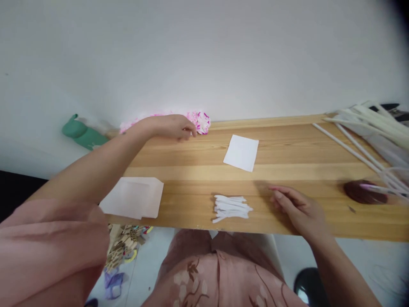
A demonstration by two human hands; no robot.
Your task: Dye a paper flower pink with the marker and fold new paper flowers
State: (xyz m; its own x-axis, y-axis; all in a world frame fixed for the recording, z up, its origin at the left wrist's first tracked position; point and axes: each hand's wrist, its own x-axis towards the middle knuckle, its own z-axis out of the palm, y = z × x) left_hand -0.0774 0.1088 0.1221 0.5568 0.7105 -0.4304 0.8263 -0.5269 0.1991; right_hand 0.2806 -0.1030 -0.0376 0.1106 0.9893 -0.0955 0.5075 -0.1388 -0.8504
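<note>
Our pink sleeve [54, 247] is closest, its arm stretched across the table [191, 170]. At the far edge, our left hand [174, 126] is just beside the pink-and-white petals [202, 123], much the nearer of our hands to them; their row runs left to right along the wall [223, 55], partly behind our arm. Its fingers curl loosely, and we cannot tell whether they touch or hold anything. Our right hand [297, 209], half open and seemingly holding nothing, hangs to the right of the white strips [232, 207], whose long axis runs left to right.
</note>
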